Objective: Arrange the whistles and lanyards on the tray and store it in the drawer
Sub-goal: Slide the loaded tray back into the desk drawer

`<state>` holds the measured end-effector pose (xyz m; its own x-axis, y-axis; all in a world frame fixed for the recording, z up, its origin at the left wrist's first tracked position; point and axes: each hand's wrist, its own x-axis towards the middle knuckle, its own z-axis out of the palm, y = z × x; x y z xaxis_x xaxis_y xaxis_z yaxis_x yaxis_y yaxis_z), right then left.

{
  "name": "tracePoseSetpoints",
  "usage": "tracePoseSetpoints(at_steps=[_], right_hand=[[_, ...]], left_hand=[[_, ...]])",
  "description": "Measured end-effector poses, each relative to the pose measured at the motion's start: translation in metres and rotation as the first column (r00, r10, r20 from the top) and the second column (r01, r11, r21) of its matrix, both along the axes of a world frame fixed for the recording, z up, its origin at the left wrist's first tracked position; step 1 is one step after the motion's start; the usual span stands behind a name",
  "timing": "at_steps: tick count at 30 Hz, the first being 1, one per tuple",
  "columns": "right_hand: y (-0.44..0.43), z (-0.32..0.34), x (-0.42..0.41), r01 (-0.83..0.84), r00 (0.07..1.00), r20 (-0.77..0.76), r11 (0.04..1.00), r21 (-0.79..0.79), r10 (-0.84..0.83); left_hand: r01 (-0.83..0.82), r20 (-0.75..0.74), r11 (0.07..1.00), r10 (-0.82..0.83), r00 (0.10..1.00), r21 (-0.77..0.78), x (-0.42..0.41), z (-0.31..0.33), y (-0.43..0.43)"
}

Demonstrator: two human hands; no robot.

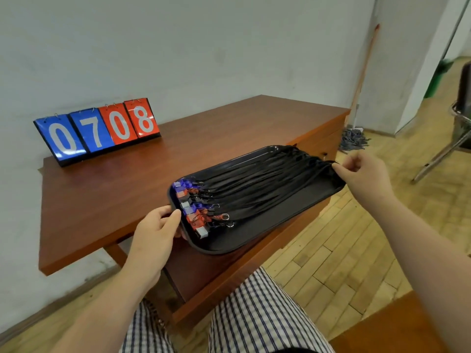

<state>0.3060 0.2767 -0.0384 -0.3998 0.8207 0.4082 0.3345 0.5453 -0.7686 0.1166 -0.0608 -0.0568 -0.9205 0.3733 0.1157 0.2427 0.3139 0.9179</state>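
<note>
A black tray (pixel 275 230) lies on the front right part of the wooden desk (pixel 107 200), its near corner past the desk edge. Several whistles (pixel 194 211) in blue, red and grey sit in a row along the tray's left end. Their black lanyards (pixel 265 184) run side by side to the tray's right end. My left hand (pixel 158 233) grips the tray's left rim, thumb on top. My right hand (pixel 362 171) pinches the lanyard ends at the tray's right edge. An open drawer (pixel 204 284) shows below the desk front, under the tray.
A flip scoreboard (pixel 98 129) reading 0708 stands at the back left of the desk against the wall. A mop (pixel 354 138) leans by the desk's right end. A metal chair (pixel 456 138) stands on the wooden floor at the right. My checked shorts (pixel 254 314) fill the lower frame.
</note>
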Motion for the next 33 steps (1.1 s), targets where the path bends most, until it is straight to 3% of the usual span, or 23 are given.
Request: tracePoseSetpoints(at_steps=[12, 22, 33], right_hand=[[0.011, -0.047, 0.006, -0.001, 1.0, -0.019, 0.994, -0.106, -0.001], [0.019, -0.069, -0.009, -0.019, 1.0, 0.002, 0.995, -0.095, 0.019], [0.026, -0.086, -0.053, -0.045, 0.996, 0.072, 0.993, -0.111, 0.054]], left_hand=[[0.108, 0.092, 0.994, -0.108, 0.99, 0.005, 0.021, -0.023, -0.003], [0.132, 0.17, 0.989, -0.12, 0.978, -0.061, 0.023, -0.038, 0.004], [0.048, 0.247, 0.995, -0.024, 0.969, -0.092, -0.006, -0.064, 0.005]])
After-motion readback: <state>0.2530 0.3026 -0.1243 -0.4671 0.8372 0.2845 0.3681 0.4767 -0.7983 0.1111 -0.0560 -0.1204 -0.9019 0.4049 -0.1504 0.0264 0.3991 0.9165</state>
